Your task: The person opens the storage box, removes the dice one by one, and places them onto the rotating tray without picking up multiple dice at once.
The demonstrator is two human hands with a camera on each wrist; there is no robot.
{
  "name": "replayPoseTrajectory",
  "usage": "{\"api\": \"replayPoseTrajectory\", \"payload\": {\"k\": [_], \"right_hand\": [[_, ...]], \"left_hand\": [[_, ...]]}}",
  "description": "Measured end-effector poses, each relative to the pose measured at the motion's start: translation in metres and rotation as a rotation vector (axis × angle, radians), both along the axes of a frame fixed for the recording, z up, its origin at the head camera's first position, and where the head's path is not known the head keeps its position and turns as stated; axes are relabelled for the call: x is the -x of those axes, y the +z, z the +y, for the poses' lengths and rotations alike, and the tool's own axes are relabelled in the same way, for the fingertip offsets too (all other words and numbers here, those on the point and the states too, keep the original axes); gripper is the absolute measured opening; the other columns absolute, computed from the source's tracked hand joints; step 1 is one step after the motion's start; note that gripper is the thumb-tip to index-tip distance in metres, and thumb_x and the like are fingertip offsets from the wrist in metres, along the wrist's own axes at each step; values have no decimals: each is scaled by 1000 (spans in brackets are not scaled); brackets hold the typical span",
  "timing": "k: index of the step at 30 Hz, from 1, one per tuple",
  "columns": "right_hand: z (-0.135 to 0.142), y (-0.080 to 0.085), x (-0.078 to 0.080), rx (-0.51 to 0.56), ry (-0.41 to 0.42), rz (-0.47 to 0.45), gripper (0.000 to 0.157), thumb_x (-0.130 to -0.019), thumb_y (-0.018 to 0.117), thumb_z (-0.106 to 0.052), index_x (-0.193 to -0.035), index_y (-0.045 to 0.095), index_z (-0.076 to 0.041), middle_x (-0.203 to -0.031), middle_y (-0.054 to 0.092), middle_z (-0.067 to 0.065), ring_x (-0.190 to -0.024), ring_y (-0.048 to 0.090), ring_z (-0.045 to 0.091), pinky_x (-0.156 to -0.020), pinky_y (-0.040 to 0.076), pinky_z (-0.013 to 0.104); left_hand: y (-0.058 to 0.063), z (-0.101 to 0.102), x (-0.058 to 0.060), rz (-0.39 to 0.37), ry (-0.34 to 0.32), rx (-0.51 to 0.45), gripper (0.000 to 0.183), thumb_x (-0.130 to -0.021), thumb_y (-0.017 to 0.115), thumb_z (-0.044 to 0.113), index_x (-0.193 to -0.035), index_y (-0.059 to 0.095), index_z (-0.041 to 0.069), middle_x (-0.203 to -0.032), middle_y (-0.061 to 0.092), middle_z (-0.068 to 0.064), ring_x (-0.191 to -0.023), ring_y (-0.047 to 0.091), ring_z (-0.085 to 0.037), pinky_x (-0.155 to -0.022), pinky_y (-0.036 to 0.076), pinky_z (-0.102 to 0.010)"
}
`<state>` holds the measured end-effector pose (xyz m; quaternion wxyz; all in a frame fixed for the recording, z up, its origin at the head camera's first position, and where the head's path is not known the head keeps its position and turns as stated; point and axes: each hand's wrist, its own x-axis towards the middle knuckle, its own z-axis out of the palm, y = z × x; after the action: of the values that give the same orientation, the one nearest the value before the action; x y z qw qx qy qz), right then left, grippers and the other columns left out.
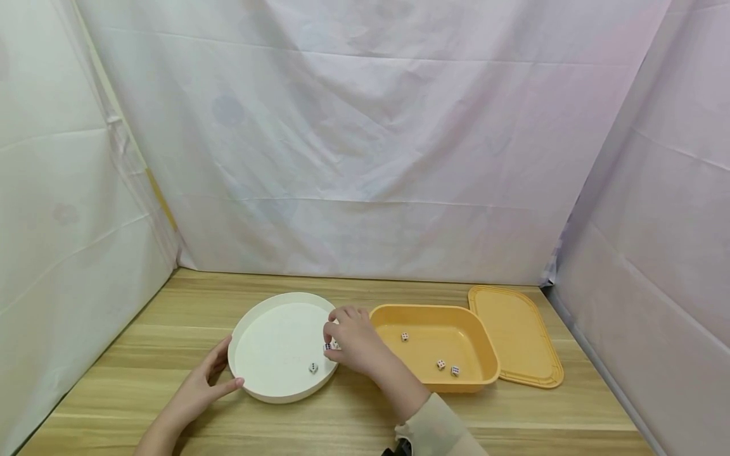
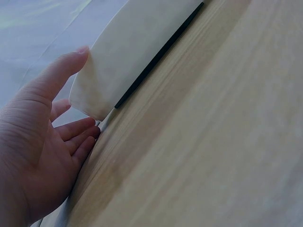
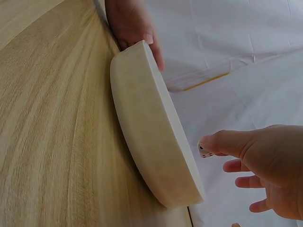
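A round white tray (image 1: 279,396) with a low wall stands on the table's left half. My left hand (image 1: 196,389) rests against its left side, thumb at the rim and fingers spread along the outer wall. Over the tray's right edge, my right hand (image 1: 356,342) pinches a white die (image 3: 205,151) between thumb and index finger. In the head view, the right fingers partly hide the dice there. Another die (image 1: 313,367) lies on the tray floor, just left of that hand.
To the right stands a yellow rectangular container (image 1: 433,386) with three dice inside, one being a die (image 1: 405,337) near its back left. Its flat yellow lid (image 1: 516,332) lies to the right, partly behind the container. White cloth (image 1: 365,158) hangs around the wooden table (image 1: 274,434).
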<state>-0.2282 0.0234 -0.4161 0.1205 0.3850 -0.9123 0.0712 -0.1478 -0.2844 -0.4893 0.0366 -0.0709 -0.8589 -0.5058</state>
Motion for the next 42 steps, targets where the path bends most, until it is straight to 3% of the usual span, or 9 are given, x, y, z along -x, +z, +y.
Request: {"api": "replayPoseTrajectory", "payload": {"k": [16, 29, 42], "right_hand": [[-15, 0, 0, -25, -10, -32, 17, -77, 68, -39, -79, 58, -26, -109, 48, -3, -109, 40, 21, -93, 31, 49], [-13, -2, 0, -39, -28, -16, 29, -75, 67, -46, -95, 63, -26, -117, 48, 0, -112, 39, 21, -92, 31, 44], [-6, 4, 0, -109, -47, -38, 38, -77, 64, -48, -109, 61, -28, -125, 45, 2, -116, 37, 23, -95, 29, 48]], "left_hand": [[-2, -1, 1, 2, -7, 7, 86, -78, 71, 25, -143, 17, 5, -137, 32, -24, -121, 33, -38, -89, 26, -3], [-1, -2, 0, -13, -1, 5, 88, -78, 71, 26, -144, 16, 7, -138, 31, -24, -123, 31, -39, -88, 25, -2], [-3, 0, 1, 34, -29, -63, 86, -77, 72, 21, -143, 19, 6, -137, 30, -25, -123, 28, -38, -90, 25, -3]]}}
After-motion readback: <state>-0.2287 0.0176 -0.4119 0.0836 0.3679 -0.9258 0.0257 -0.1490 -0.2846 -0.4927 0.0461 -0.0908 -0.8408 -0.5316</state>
